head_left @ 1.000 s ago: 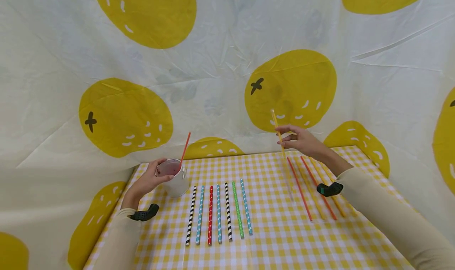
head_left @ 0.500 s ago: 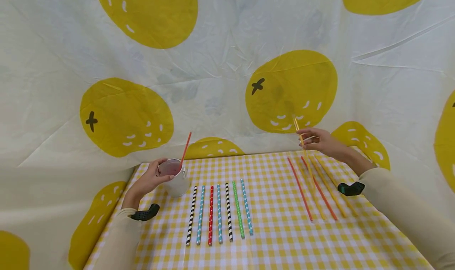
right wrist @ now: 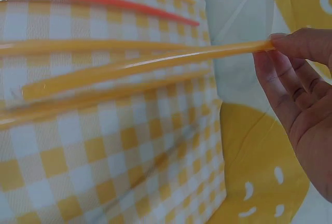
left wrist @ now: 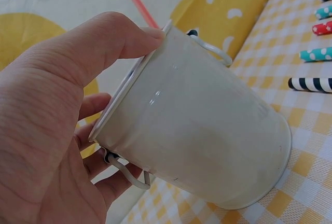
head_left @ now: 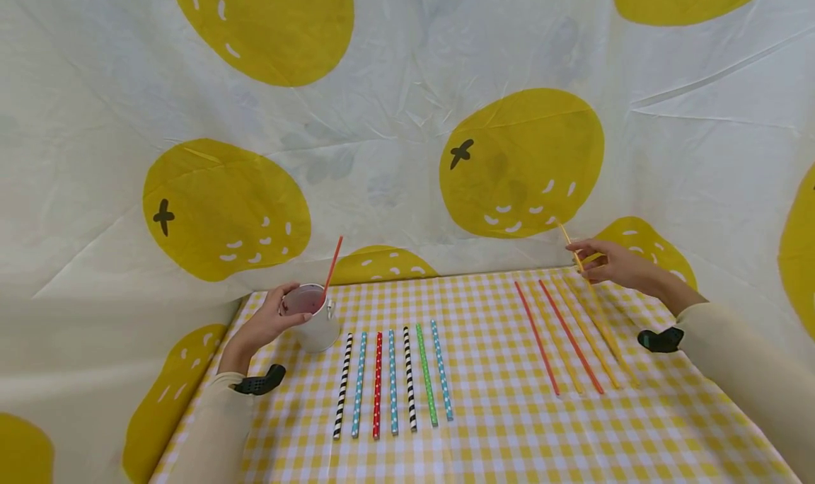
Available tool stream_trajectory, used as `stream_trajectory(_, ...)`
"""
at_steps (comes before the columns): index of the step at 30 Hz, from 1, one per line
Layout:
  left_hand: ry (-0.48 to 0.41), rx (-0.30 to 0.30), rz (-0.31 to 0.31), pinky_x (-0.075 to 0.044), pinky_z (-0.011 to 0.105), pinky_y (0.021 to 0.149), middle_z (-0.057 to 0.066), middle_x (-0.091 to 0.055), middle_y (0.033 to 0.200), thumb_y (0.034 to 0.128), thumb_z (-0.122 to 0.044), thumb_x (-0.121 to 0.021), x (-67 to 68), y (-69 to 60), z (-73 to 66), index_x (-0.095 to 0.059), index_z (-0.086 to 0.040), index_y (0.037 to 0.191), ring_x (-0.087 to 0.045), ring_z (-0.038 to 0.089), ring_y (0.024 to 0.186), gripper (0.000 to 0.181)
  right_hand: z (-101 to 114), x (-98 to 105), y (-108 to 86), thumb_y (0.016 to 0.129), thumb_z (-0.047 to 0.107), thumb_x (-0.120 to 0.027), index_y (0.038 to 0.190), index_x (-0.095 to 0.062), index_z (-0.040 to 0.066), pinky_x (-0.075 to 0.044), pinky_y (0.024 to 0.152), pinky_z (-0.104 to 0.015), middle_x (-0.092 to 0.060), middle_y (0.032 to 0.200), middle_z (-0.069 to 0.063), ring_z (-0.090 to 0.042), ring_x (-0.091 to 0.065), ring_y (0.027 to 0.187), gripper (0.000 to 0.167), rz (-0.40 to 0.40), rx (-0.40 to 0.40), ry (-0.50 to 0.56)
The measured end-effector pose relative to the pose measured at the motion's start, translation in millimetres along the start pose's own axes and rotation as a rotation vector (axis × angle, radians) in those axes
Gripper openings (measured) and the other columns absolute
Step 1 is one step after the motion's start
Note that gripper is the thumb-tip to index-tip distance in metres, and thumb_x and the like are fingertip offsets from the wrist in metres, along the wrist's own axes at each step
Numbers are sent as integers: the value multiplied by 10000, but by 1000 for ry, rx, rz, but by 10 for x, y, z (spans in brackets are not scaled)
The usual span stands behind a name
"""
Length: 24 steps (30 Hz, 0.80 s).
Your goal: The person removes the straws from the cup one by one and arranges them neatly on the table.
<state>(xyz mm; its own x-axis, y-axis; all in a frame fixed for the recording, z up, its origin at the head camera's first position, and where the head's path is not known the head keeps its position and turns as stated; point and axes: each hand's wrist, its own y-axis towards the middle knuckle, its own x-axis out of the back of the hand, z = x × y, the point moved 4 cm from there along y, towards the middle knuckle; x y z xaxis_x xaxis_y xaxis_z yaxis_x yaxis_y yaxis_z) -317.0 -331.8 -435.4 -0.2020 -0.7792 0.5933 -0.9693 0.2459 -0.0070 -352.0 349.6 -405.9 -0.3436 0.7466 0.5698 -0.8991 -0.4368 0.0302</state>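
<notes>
In the head view, my left hand point(head_left: 270, 321) grips the rim of a small white metal bucket point(head_left: 320, 328) standing on the checked tablecloth. The thumb lies along the rim, the fingers at the far side. An orange-red straw point(head_left: 333, 268) leans inside the bucket and sticks out above it. My right hand point(head_left: 614, 264) pinches a yellow plastic straw point(right wrist: 155, 60) near one end between thumb and fingers; its other end slants down over the cloth. Beneath it lies a row of red straws point(head_left: 537, 339) and yellow straws point(head_left: 603, 360), side by side.
Several patterned paper straws point(head_left: 377, 385), striped or dotted, lie in a row at mid-table. The yellow-and-white checked tablecloth point(head_left: 490, 434) covers the table. A white curtain with yellow fruit shapes point(head_left: 376, 158) hangs behind and at the left.
My right hand has moved right and slightly down with the yellow straw, now at the right side of the straw row. The left hand and the bucket have stayed put.
</notes>
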Motion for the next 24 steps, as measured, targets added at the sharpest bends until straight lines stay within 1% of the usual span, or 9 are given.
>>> stream_trajectory(5,-2,-5,-4,-333,598,1061,239,-116,1591,964,-334,-714,4,1,-14,-184,-45,1596,-275,432,1363,874,-85,63,-85,1010,-3,-584,1517,-376,-35,-562,856,-407,-417,1359,-259,-139,-620,1047,549,6,-31,-40)
stream_trajectory(8,-6,-6,-2,-332,601,1061,241,-115,1591,962,-339,-716,3,4,-10,-188,-47,1595,-273,437,1364,875,-132,88,-110,997,-18,-597,1511,-385,-41,-564,833,-397,-433,1345,-262,-174,-617,1037,556,9,-41,-65)
stream_trajectory(9,-9,-4,-2,-333,599,1060,240,-115,1591,960,-339,-718,4,5,-9,-190,-49,1594,-273,436,1365,875,-144,91,-116,994,-19,-601,1508,-383,-54,-566,824,-390,-440,1344,-271,-198,-621,1042,560,12,-42,-76)
stream_trajectory(14,-3,-1,-4,-347,567,1038,241,-128,1581,957,-340,-723,6,10,2,-198,-55,1592,-290,421,1336,873,-199,75,-149,990,-1,-619,1496,-389,-88,-575,780,-391,-473,1333,-328,-416,-607,1115,563,40,-55,-126)
stream_trajectory(17,-3,1,-3,-348,557,1031,239,-133,1578,956,-349,-724,2,14,9,-202,-57,1591,-293,412,1323,872,-283,54,-178,992,16,-627,1495,-381,-101,-577,781,-405,-486,1331,-344,-486,-590,1141,573,65,-69,-147)
stream_trajectory(20,-14,3,3,-350,566,1034,237,-128,1581,957,-347,-722,0,12,14,-197,-60,1592,-291,417,1330,872,-398,33,-213,991,-3,-617,1487,-384,-109,-577,796,-413,-481,1331,-366,-507,-590,1138,558,82,-78,-154)
stream_trajectory(24,-24,0,9,-354,585,1030,243,-113,1586,962,-330,-718,4,9,18,-191,-60,1594,-283,436,1347,866,-544,-11,-254,981,-37,-606,1459,-394,-131,-582,772,-397,-475,1311,-392,-475,-628,1083,531,106,-95,-160)
